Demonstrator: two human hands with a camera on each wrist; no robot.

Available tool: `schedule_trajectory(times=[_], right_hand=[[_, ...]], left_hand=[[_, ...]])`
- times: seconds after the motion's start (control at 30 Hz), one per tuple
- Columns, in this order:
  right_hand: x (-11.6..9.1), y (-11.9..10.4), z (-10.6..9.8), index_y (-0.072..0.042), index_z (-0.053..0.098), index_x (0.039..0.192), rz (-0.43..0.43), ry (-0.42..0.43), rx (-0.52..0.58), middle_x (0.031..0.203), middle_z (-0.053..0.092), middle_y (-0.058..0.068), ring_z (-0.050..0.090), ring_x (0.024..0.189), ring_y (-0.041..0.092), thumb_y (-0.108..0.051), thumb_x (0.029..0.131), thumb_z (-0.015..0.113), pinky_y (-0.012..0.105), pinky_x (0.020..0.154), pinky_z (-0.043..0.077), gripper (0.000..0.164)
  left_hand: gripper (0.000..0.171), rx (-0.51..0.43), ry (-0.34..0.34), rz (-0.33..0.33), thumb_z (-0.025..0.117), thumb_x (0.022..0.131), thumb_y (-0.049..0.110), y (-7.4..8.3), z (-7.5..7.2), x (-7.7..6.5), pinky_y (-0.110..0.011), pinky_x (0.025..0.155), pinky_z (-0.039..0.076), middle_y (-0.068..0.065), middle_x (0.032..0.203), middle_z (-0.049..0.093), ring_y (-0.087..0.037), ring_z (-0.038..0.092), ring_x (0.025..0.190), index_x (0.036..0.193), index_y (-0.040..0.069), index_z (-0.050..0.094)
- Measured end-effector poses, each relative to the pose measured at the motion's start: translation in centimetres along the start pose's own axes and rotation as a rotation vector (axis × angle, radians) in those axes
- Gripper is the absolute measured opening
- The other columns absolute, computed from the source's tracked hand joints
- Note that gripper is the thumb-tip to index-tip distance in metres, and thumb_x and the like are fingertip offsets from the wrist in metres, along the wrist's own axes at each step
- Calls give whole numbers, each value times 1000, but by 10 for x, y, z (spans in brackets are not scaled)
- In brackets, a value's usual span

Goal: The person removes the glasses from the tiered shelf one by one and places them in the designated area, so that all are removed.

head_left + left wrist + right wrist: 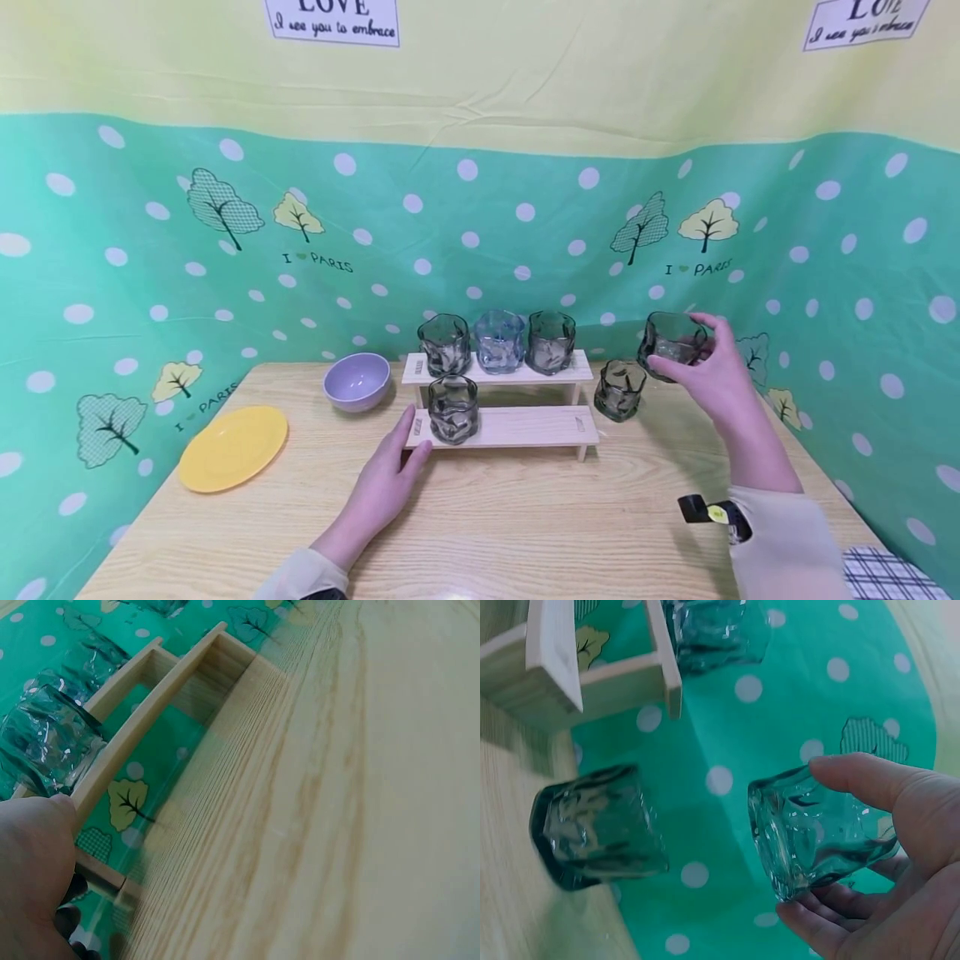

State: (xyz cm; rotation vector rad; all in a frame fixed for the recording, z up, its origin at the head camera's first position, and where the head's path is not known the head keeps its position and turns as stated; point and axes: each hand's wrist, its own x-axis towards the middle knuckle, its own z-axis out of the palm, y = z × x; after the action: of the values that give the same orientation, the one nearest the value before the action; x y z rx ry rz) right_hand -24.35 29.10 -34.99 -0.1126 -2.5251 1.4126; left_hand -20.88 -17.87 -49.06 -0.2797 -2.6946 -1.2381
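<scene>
My right hand grips a dark glass tumbler above the table, right of the rack; in the right wrist view thumb and fingers wrap the tumbler. Another smoky tumbler stands on the table beside it. My left hand rests at the left end of the two-tier wooden rack, thumb at its front edge. On the rack's lower step, near that hand, stands one dark tumbler. Along the upper step are a dark tumbler, a bluish tumbler and a dark tumbler.
Left of the rack sits a purple bowl, and farther left lies a yellow plate. Green polka-dot fabric hangs behind the wooden table. A checked cloth shows at the lower right.
</scene>
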Motion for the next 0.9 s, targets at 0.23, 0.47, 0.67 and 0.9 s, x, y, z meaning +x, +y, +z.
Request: schedule_trajectory(times=[0.23,0.47,0.67,0.9], right_hand=[[8,19,-6,-17,5,178,74,21,42,163,34,40,44,142,57,-33,99,87,69,112,45,115],[15,42,-5,-8,2,177,124,11,39,165,28,42,37,147,60,-26,100,85,72,116,41,115],[20,63,-5,-7,0,176,198,-28,37,168,24,44,35,149,65,-25,97,88,76,120,37,120],[22,79,-1,-4,0,176,228,-61,38,170,20,43,28,152,66,-19,94,89,78,121,33,121]], left_hand=[[74,6,18,15,59,116,38,0,0,-2,-64,129,31,-27,172,38,-48,39,157,175,7,28],[74,5,12,9,60,116,38,-1,1,-2,-62,130,30,-26,173,37,-46,37,158,175,7,28],[75,0,-1,-3,58,117,39,-2,0,0,-61,131,28,-24,175,35,-45,35,159,176,9,25],[74,-1,-3,-11,59,117,39,-2,0,0,-61,131,28,-24,175,35,-45,36,159,176,10,26]])
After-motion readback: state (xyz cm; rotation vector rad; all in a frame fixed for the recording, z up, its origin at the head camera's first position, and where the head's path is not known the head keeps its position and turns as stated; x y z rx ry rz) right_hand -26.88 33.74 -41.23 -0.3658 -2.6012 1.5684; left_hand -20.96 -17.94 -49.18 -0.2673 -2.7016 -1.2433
